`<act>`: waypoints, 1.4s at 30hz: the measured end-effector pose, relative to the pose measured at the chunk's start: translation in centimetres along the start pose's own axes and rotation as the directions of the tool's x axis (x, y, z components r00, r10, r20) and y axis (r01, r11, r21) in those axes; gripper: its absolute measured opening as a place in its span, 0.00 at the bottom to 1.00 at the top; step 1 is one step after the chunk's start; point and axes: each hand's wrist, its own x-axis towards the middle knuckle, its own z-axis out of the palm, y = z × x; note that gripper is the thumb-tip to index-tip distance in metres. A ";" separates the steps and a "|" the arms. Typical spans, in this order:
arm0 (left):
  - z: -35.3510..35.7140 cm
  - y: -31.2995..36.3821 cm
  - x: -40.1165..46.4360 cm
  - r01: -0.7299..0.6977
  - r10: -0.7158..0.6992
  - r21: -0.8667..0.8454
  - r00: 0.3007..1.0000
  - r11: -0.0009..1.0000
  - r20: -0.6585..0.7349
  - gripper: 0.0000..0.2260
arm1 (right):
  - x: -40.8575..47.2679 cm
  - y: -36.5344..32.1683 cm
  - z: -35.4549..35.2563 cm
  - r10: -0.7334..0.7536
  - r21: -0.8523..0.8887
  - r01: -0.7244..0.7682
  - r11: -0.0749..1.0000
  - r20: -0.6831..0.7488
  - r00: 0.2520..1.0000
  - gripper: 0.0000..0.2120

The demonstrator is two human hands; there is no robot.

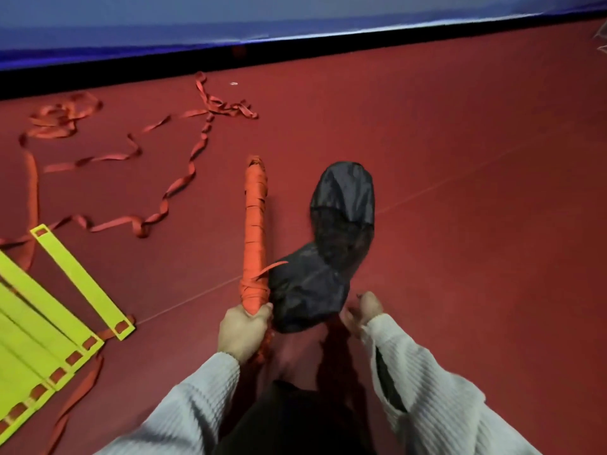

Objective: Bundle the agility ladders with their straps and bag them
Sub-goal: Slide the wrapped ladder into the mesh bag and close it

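1. Head view, far left: we see a second ladder's yellow-green rungs (49, 307) fanned flat on the red floor (460, 192), joined by orange strap.
2. Beyond them, loose orange strap (157, 205) snakes in loops and tangles across the floor toward the blue padded wall (295, 14).
3. Near the middle, our left hand (243, 333) has its fingers wrapped around the near end of the bundled ladder (255, 231), a long roll bound tightly in orange strap that points away from us.
4. Just right of the bundle, and touching its lower end, the black mesh bag (328, 257) hangs crumpled, its far end rounded.
5. Our right hand (363, 315) is at the bag's near edge, fingers curled; we cannot tell whether it actually grips the fabric.
6. Both arms wear pale ribbed sleeves (437, 405).
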 end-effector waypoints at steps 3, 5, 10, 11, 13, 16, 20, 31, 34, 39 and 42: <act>1.4 -0.8 -0.2 0.004 -0.005 0.020 0.998 1.000 0.065 0.22 | 2.6 2.2 -0.2 -0.206 -0.264 0.178 0.948 -0.083 0.975 0.09; 2.3 -0.1 -1.2 -0.008 0.007 0.006 0.991 1.000 0.136 0.18 | 1.7 2.1 0.6 -0.314 -0.315 0.314 0.896 0.051 0.948 0.16; 4.3 -0.3 -2.0 -0.174 0.161 0.027 0.952 0.984 0.260 0.12 | -3.7 1.1 4.0 -0.066 -0.192 0.274 0.942 0.696 0.715 0.25; 4.8 -0.3 -1.8 -0.230 0.204 0.054 0.933 0.972 0.298 0.11 | -3.9 1.1 4.5 -0.085 -0.116 0.235 0.965 0.709 0.700 0.23; 5.3 -0.3 -0.7 -0.324 0.251 0.139 0.889 0.936 0.383 0.18 | -3.4 1.0 5.2 -0.176 0.009 0.221 0.975 0.637 0.750 0.17; 5.2 -0.9 2.9 -0.314 0.176 0.280 0.888 0.907 0.425 0.31 | -0.9 0.6 4.1 -0.344 -0.038 0.402 0.915 0.450 0.824 0.18; 4.0 -3.3 7.7 -0.036 -0.012 0.431 0.994 0.902 0.108 0.24 | 1.0 1.6 0.5 -0.291 -0.252 0.392 0.885 0.359 0.887 0.16; 9.1 -5.7 11.4 0.115 -0.145 0.151 0.968 0.982 0.206 0.09 | 1.3 7.9 -1.6 -0.100 -0.298 0.269 0.916 0.480 0.872 0.18; 9.6 -4.0 10.3 0.181 -0.152 -0.121 0.964 0.976 0.217 0.04 | 0.8 7.8 -0.7 -0.196 -0.199 0.327 0.924 0.487 0.851 0.19; 9.0 -0.7 9.0 0.224 -0.086 -0.441 0.946 0.869 0.311 0.06 | 0.1 6.1 0.1 -0.262 -0.072 0.350 0.934 0.529 0.807 0.20; 9.2 0.2 8.5 0.284 -0.025 -0.532 0.897 0.797 0.441 0.12 | -0.3 4.9 0.3 -0.262 -0.043 0.350 0.936 0.577 0.773 0.17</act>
